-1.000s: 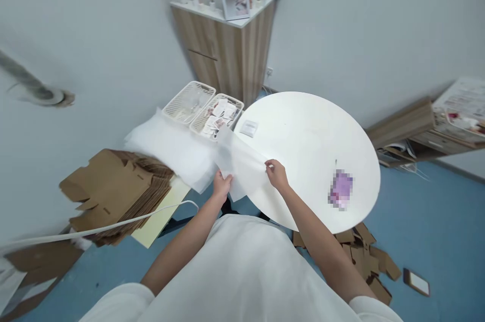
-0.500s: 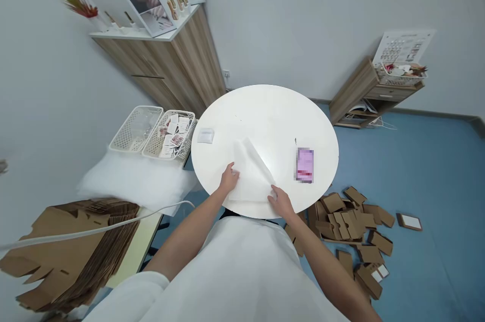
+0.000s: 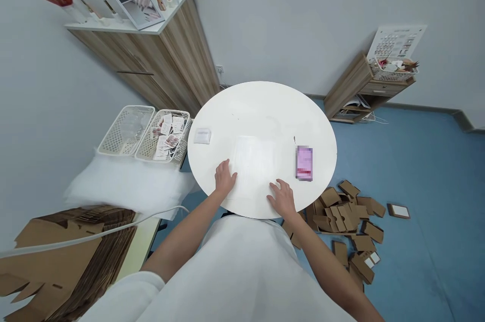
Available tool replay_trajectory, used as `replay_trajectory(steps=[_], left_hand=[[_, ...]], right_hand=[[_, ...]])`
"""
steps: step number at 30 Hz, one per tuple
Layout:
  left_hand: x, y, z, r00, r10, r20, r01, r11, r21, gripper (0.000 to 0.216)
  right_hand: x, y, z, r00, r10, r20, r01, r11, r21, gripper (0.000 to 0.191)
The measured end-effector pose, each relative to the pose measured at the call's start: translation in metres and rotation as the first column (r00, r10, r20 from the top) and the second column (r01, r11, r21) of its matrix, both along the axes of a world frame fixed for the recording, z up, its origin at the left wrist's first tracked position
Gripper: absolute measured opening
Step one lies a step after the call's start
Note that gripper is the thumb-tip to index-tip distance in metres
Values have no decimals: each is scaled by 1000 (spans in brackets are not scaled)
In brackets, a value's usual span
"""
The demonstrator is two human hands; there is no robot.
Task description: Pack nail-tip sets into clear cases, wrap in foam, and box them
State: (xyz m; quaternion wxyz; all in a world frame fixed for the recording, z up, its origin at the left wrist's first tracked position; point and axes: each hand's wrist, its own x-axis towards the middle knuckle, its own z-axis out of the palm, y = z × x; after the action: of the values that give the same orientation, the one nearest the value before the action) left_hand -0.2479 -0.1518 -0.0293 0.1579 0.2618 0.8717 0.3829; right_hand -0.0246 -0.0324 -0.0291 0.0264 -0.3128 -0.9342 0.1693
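Observation:
A thin white sheet (image 3: 254, 165) lies flat on the round white table (image 3: 265, 109), near its front edge. My left hand (image 3: 224, 181) rests open on the sheet's near left corner, fingers spread flat. My right hand (image 3: 282, 197) lies open on the near right corner, palm down. A small purple item (image 3: 304, 163) sits on the table to the right of the sheet. A little clear packet (image 3: 202, 135) lies at the table's left side.
Two white baskets (image 3: 146, 132) stand left of the table, one holding several small packets, on a pile of white wrap (image 3: 121, 185). Flat brown cardboard blanks (image 3: 64, 256) are stacked at lower left. Folded cardboard boxes (image 3: 352, 221) litter the blue floor at right. A wooden cabinet (image 3: 166, 59) stands behind.
The sheet came from the pile at left onto the table and now lies flat, its raised fold gone. Both hands went from gripping it to pressing its near corners. The view swung right.

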Motion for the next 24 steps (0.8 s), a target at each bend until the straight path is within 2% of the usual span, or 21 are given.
replay_trajectory(steps=[1,3,4,6,8,11,24], left_hand=[[4,-4,0,987,-126,-103,117,989,-88,55],[11,-10,-2,890,-405,-209,340,896,-285,53],[13,-13,-4,829,-513,-222,415,831,-369,53],[17,-18,-8,746,-628,-221,474,734,-487,54],[16,-20,-12,717,-664,-211,475,687,-550,56],[11,-22,-15,695,-690,-200,483,655,-581,58],[-2,-23,-17,658,-726,-197,513,625,-589,60]], right_hand=[[-4,2,0,1000,27,12,-27,1000,9,39],[-12,5,-2,996,73,53,-74,997,16,41],[-16,6,-3,993,86,76,-87,996,18,42],[-24,7,-7,988,97,117,-99,995,11,44],[-28,6,-10,985,94,147,-94,996,-4,44],[-32,1,-11,983,63,172,-62,998,-14,43],[-37,-7,-5,979,-7,203,9,1000,-9,42]])
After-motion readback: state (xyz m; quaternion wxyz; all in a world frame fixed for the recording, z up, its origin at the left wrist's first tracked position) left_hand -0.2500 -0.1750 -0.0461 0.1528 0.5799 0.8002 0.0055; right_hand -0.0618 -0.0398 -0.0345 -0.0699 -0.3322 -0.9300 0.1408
